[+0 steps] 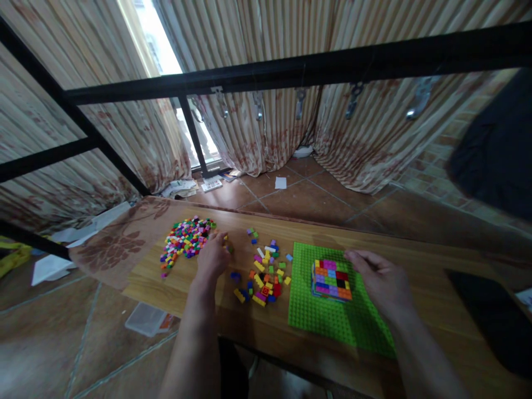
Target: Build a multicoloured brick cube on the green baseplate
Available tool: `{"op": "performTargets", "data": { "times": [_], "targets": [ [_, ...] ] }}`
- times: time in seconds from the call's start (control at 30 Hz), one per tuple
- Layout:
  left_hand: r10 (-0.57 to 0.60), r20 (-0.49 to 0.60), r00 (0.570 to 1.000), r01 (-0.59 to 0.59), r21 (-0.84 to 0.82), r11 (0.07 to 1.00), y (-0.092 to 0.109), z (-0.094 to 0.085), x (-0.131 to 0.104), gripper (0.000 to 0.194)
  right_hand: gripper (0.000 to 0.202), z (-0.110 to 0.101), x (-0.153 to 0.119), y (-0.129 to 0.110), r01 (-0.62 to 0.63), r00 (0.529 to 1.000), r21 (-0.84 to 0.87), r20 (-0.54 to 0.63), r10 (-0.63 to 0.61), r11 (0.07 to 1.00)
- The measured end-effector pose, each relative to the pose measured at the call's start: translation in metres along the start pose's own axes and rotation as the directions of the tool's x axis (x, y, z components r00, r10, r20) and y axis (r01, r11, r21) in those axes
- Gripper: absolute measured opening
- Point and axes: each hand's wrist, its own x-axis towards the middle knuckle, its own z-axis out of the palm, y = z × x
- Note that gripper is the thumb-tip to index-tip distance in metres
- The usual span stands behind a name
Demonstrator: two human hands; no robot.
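Observation:
A green baseplate (332, 321) lies on the wooden table (415, 299), carrying a square block of multicoloured bricks (331, 280) several layers high. My right hand (380, 280) rests on the plate just right of that block, its fingers curled beside the block's upper right corner. My left hand (213, 256) reaches to the right edge of a dense pile of small coloured bricks (185, 241), fingers bent down onto the pile; whether it holds a brick is hidden. Between the hands lie scattered loose bricks (264, 274).
A black metal frame (291, 69) crosses above the table. Striped curtains (270, 127) hang behind. Papers (183, 188) and a clear plastic lid (146, 320) lie on the tiled floor. A dark flat object (490, 316) sits at the table's right end.

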Motion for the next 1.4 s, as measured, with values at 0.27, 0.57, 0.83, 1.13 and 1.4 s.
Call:
{"op": "performTargets", "data": {
  "times": [0.27,0.57,0.83,1.13,1.4],
  "targets": [
    [0.081,0.007,0.997,-0.081,0.087,0.993,0.001,0.007,0.005,0.057,0.032,0.008,0.003,-0.001,-0.002,1.000,0.007,0.019,0.002,1.000],
    [0.133,0.172,0.976,-0.122,-0.073,0.990,0.028,0.011,-0.016,0.044,0.032,0.011,0.003,-0.002,0.012,1.000,-0.014,0.012,-0.012,1.000],
    [0.075,-0.043,0.996,-0.082,-0.187,0.979,0.036,0.015,0.007,0.042,0.033,0.011,0.003,-0.002,0.023,1.000,-0.009,0.010,-0.023,1.000],
    [0.367,-0.016,0.930,-0.366,-0.115,0.923,0.058,0.039,0.006,0.030,0.031,0.012,0.001,-0.003,0.020,0.999,-0.015,0.034,-0.019,1.000],
    [0.330,0.014,0.944,-0.329,-0.066,0.942,0.073,0.021,-0.009,0.035,0.030,0.011,0.001,-0.001,0.037,0.999,0.006,0.031,-0.037,0.999]
  ]
}}
